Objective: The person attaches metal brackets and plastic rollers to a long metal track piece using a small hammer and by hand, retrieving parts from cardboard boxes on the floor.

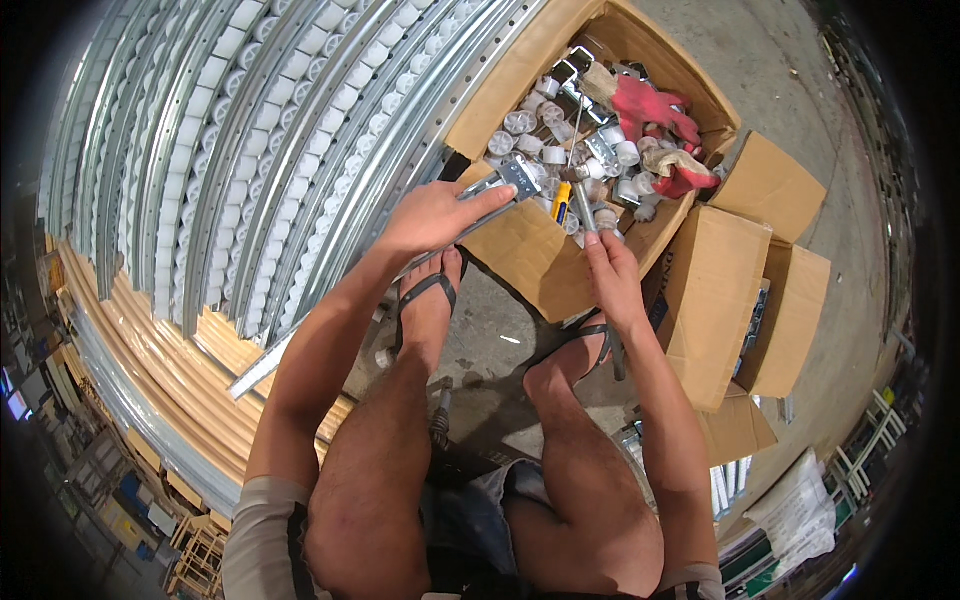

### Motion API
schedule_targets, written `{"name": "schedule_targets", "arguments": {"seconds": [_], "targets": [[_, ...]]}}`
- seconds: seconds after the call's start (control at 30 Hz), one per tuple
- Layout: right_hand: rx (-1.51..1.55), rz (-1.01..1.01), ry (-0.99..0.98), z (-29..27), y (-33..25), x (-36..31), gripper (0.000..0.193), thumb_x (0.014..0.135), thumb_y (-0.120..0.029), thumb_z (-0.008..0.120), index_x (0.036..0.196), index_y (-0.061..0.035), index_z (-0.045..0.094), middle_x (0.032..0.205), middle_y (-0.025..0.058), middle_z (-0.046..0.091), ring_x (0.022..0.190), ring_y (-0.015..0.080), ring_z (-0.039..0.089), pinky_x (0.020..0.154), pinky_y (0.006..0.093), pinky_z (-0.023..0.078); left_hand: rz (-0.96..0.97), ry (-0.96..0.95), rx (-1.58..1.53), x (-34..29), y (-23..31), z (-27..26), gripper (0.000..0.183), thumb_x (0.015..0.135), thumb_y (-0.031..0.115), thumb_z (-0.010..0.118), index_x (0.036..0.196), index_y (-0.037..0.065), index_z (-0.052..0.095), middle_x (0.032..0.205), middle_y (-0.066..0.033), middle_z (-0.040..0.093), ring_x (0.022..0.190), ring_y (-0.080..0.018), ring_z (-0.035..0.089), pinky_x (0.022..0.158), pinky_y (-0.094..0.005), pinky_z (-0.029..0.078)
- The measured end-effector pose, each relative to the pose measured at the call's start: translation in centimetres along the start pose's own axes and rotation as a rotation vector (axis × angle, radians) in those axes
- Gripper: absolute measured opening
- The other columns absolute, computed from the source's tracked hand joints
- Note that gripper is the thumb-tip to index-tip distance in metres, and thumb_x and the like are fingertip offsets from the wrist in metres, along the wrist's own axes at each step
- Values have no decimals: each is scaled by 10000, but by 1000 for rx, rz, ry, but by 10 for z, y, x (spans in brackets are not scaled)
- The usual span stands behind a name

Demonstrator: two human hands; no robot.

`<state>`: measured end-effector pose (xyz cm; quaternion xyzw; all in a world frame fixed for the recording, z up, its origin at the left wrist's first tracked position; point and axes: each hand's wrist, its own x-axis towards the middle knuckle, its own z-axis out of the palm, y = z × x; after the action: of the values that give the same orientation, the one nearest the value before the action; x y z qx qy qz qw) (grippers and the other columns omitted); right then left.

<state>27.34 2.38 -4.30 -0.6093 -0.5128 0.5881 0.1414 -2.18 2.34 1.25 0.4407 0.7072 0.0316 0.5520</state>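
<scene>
My left hand (pixel 435 215) is closed around a silver metal rail, its thumb pressed on the flat metal bracket (pixel 520 178) at the rail's end. The bracket is over the near left edge of an open cardboard box (pixel 530 260). In my right hand (pixel 614 272) is a hammer (pixel 585 208), with a metal shaft and a dark grip that shows below my fist. Its head reaches over the box, close to the bracket but apart from it. White plastic rollers (pixel 520 122), loose metal brackets, a yellow-handled tool (pixel 561 202) and red-and-cream work gloves (pixel 655 110) fill the box.
Long metal roller tracks (pixel 270 130) with white wheels are stacked at the left, above tan pipes (pixel 150 330). A second open cardboard box (pixel 715 290) with metal parts stands at the right. My sandalled feet (pixel 428 295) are on the concrete floor, by the first box.
</scene>
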Motion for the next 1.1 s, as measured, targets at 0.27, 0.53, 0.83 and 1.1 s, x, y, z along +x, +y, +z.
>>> {"name": "schedule_targets", "arguments": {"seconds": [0.27,0.53,0.83,1.1], "targets": [[52,49,27,6,-2,3,420,1055,-377,542,836,-19,559,665,-11,451,642,98,403,569,314,361,209,497,-204,-33,-35,10,504,987,450,600,992,-35,737,905,-189,724,943,-254,689,837,-359,505],[24,-11,66,1,10,0,412,1046,-365,558,846,-5,557,668,20,459,651,128,422,595,340,396,-595,97,-1416,-170,-214,93,1132,804,944,372,1183,-96,610,912,-212,709,753,-329,691,733,-427,562],[3,-257,147,16,16,15,402,1036,-348,568,869,16,598,682,63,522,665,165,468,629,368,433,-343,845,-1924,-114,-260,95,832,813,705,709,1313,60,545,1182,-152,617,1045,-290,616,919,-433,551],[554,-113,69,6,17,8,297,1063,-351,524,884,-117,556,673,-50,460,486,49,408,372,240,280,188,778,-1946,-167,-224,66,408,966,290,632,1271,29,559,1255,-131,662,1159,-287,655,1037,-446,530]]}}
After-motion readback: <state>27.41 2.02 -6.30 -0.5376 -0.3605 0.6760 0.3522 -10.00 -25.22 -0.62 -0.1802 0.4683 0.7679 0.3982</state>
